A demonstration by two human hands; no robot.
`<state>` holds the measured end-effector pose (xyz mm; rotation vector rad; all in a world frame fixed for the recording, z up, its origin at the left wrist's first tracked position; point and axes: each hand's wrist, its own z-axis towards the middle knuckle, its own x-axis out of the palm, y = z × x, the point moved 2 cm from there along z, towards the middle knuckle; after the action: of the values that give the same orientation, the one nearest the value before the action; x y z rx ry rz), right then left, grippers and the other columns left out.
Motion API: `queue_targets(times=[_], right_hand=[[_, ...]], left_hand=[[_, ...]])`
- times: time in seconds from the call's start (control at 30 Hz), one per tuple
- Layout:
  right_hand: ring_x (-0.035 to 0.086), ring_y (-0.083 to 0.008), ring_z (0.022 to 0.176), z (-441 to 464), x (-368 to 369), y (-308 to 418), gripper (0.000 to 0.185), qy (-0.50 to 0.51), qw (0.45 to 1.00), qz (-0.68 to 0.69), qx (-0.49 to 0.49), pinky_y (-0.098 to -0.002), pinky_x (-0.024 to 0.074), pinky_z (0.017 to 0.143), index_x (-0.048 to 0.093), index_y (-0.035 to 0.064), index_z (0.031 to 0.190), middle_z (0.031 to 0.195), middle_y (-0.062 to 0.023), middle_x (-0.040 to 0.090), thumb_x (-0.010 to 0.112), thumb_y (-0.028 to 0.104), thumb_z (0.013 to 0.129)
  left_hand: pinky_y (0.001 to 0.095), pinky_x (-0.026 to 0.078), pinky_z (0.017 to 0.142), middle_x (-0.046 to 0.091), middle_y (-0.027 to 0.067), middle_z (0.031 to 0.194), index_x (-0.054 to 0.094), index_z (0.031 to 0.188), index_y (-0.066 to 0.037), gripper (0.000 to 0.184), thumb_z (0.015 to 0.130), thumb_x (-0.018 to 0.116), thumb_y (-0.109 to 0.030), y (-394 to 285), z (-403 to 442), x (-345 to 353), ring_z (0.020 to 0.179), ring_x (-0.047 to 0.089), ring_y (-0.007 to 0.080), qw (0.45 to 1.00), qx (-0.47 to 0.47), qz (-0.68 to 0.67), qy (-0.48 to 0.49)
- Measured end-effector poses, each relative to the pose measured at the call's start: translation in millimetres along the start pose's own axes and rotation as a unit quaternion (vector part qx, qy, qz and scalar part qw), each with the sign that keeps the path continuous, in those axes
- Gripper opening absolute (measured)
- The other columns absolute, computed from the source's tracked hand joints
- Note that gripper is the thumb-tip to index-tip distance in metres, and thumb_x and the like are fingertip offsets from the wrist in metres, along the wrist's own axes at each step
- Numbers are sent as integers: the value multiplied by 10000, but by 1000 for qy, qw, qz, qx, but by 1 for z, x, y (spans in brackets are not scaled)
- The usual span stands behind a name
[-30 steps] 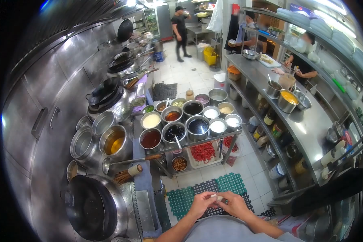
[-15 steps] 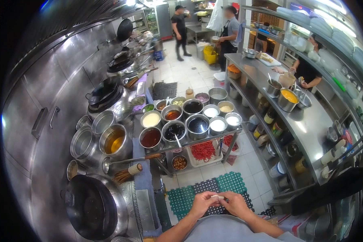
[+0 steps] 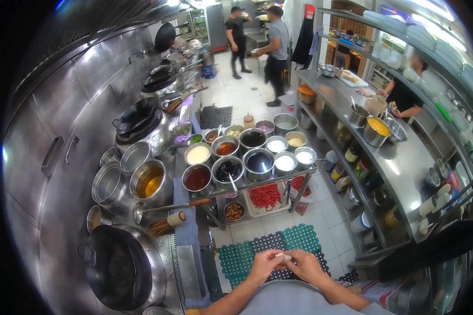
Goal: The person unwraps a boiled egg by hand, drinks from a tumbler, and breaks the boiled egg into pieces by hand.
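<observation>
Low in the head view, my left hand (image 3: 265, 264) and my right hand (image 3: 304, 264) meet in front of my grey clothing (image 3: 284, 299). Between their fingertips is a small whitish piece (image 3: 283, 257), pinched from both sides; its exact nature is too small to make out. Both hands hang in the air above the green and black floor mat (image 3: 242, 262). Beyond them stands a metal cart (image 3: 247, 190) with several pots of sauces and powders. A white tray of red strips (image 3: 264, 198) lies on its lower shelf.
At left, a black wok (image 3: 118, 268), a bamboo brush (image 3: 165, 224) and a ladle (image 3: 165, 211) lie along the stove. A long steel counter with shelves (image 3: 399, 163) curves along the right. Two people (image 3: 236, 42) (image 3: 276, 50) stand in the far aisle; another person (image 3: 406, 94) is behind the counter.
The person in grey has come into view from behind the shelving and moved left across the far aisle. My hands stay nearly in place, still pinching the whitish piece.
</observation>
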<state>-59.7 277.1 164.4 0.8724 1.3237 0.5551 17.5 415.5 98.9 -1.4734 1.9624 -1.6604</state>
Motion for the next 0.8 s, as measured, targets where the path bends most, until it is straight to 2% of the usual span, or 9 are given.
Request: queue_targets(times=[0.2,0.3,0.4,0.6,0.8], right_hand=[[643,-267,735,-1,1,0,247,-7,1000,-12,-11,-367,515,655,658,82,1051,908,-97,648,682,174,822],[653,-278,726,-1,0,-3,249,-13,999,-21,-22,-349,527,644,667,49,1050,899,-132,668,687,115,810],[658,-272,726,-2,4,-11,216,-22,1000,-10,-18,-340,527,637,679,33,1010,891,-137,672,689,112,809],[657,-241,685,-4,4,-12,171,-34,999,16,4,-320,520,611,693,13,956,873,-138,679,691,103,811],[644,-200,662,-4,2,-8,173,-27,999,18,17,-300,513,604,695,19,966,867,-129,685,688,92,809]], left_hand=[[306,577,696,661,145,955,604,1066,75,223,887,622,-58,0,-4,1,822,657,189,1000,0,14,-15],[303,575,691,663,141,941,611,1051,71,207,887,620,-54,1,-3,1,815,656,184,1000,5,26,-9],[300,574,689,666,136,921,616,1038,68,193,886,619,-51,-2,-2,3,803,655,180,999,6,33,-6],[301,576,693,670,135,907,619,1022,67,174,883,615,-36,5,-3,2,789,656,181,999,6,31,5],[308,582,696,665,140,923,615,1014,66,166,883,621,-36,8,-2,0,798,659,192,1000,10,19,10]])
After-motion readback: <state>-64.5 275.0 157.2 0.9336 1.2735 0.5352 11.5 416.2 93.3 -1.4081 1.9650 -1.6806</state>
